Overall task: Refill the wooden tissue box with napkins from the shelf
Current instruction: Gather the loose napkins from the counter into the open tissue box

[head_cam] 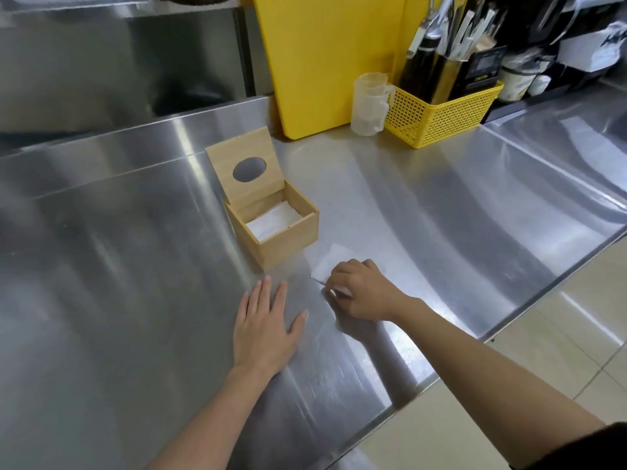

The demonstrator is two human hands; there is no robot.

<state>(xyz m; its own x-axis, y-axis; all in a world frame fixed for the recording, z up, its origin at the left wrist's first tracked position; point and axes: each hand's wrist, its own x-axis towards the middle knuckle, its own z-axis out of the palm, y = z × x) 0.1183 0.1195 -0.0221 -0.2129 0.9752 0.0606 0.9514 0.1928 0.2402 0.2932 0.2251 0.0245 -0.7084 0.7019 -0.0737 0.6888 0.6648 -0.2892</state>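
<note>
Wooden tissue box [271, 228], lid up, on bench [441, 205]. Right hand [359, 290] grip pinches loose napkin [330, 262] just beside it; left hand [264, 327] flat, empty. Lift cleanly, lay flat inside.

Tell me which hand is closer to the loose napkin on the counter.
Right. The right hand rests on the loose napkin, fingers curled over its near edge; the left hand lies flat on the counter beside it, apart.
</note>
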